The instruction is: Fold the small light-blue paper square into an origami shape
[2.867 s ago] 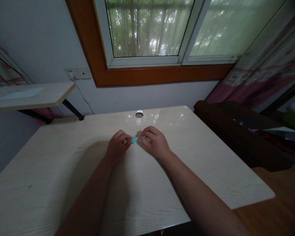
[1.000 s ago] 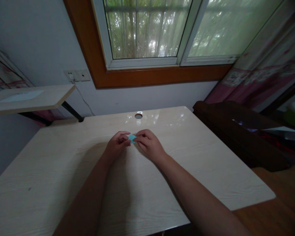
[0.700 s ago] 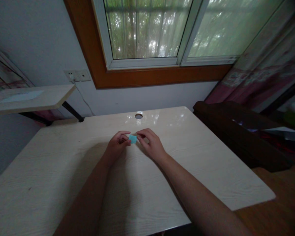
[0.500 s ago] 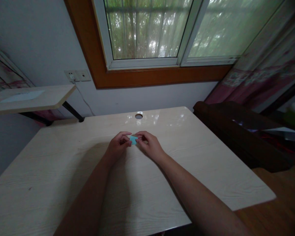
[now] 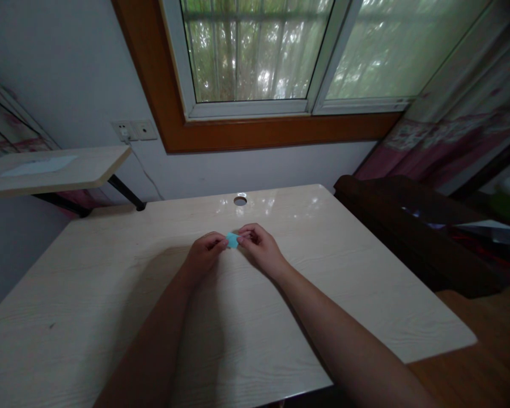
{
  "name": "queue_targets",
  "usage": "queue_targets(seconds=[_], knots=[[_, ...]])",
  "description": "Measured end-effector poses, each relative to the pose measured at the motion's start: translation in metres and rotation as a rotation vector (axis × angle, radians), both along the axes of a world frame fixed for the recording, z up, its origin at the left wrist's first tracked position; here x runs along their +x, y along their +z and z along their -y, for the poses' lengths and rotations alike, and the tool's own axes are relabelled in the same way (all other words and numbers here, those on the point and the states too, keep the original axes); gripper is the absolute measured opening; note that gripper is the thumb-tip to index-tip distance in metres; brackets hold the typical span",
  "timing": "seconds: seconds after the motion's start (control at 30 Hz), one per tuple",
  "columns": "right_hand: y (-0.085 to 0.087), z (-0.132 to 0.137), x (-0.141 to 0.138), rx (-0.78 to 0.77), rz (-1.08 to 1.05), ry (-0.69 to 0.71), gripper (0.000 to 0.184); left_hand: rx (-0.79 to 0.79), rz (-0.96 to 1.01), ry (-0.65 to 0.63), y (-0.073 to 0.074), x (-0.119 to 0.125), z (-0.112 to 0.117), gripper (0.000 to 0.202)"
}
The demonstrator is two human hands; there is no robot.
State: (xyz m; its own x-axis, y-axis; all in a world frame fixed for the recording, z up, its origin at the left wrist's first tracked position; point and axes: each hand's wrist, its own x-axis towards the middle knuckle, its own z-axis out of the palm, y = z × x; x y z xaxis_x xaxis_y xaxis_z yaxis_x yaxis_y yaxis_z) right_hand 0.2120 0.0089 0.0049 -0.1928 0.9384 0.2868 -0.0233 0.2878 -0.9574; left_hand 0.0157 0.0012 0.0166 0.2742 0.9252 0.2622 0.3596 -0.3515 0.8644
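A small piece of light-blue paper is held between my two hands, just above or on the pale wood-grain table. My left hand pinches its left edge between thumb and fingers. On the opposite edge, my right hand grips it the same way, with the thumb in front. The fingertips hide parts of the paper's sides. Its exact folds are too small to make out.
Behind the hands, a round cable hole is cut near the table's back edge. A raised shelf with a white sheet stands at the back left. Dark brown furniture borders the right side, below a window.
The light-blue paper has shifted and turned slightly. My left fingers have drawn closer together on its edge, and my right hand has moved a little to the right.
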Motion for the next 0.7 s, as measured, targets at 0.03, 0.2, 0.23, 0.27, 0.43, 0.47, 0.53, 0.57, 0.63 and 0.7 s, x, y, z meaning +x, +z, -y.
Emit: queue_targets(seconds=[0.03, 0.2, 0.23, 0.27, 0.43, 0.47, 0.53, 0.57, 0.63, 0.7], knots=[[0.0005, 0.0006, 0.0003, 0.008, 0.016, -0.005, 0.017, -0.032, -0.014, -0.004, -0.0006, -0.0003, 0.0003, 0.026], [0.0035, 0.0028, 0.0018, 0.118, 0.163, -0.084, 0.010, -0.089, -0.011, 0.011, 0.0003, 0.0000, 0.0010, 0.027], [0.0044, 0.0029, 0.0021, 0.150, 0.190, -0.096, 0.009, -0.085, -0.004, 0.006, 0.0013, 0.0003, 0.0010, 0.026], [0.0054, 0.0029, 0.0023, 0.180, 0.211, -0.101, 0.008, -0.077, 0.004, 0.000, 0.0023, 0.0005, 0.0011, 0.026], [0.0092, 0.0027, 0.0030, 0.249, 0.227, -0.077, 0.010, -0.056, 0.021, -0.027, 0.0035, 0.0006, 0.0012, 0.026], [0.0093, 0.0025, 0.0030, 0.252, 0.215, -0.071, 0.010, -0.054, 0.021, -0.029, 0.0031, 0.0005, 0.0012, 0.027], [0.0086, 0.0014, 0.0032, 0.247, 0.181, -0.063, 0.011, -0.053, 0.025, -0.029, 0.0021, 0.0005, 0.0010, 0.026], [0.0077, 0.0007, 0.0033, 0.240, 0.161, -0.061, 0.011, -0.056, 0.024, -0.029, 0.0017, 0.0006, 0.0009, 0.026], [0.0052, -0.0011, 0.0038, 0.217, 0.125, -0.048, 0.012, -0.059, 0.015, -0.028, 0.0014, 0.0008, 0.0007, 0.026], [0.0023, -0.0026, 0.0042, 0.191, 0.099, -0.028, 0.012, -0.054, 0.002, -0.023, 0.0014, 0.0010, 0.0005, 0.026]])
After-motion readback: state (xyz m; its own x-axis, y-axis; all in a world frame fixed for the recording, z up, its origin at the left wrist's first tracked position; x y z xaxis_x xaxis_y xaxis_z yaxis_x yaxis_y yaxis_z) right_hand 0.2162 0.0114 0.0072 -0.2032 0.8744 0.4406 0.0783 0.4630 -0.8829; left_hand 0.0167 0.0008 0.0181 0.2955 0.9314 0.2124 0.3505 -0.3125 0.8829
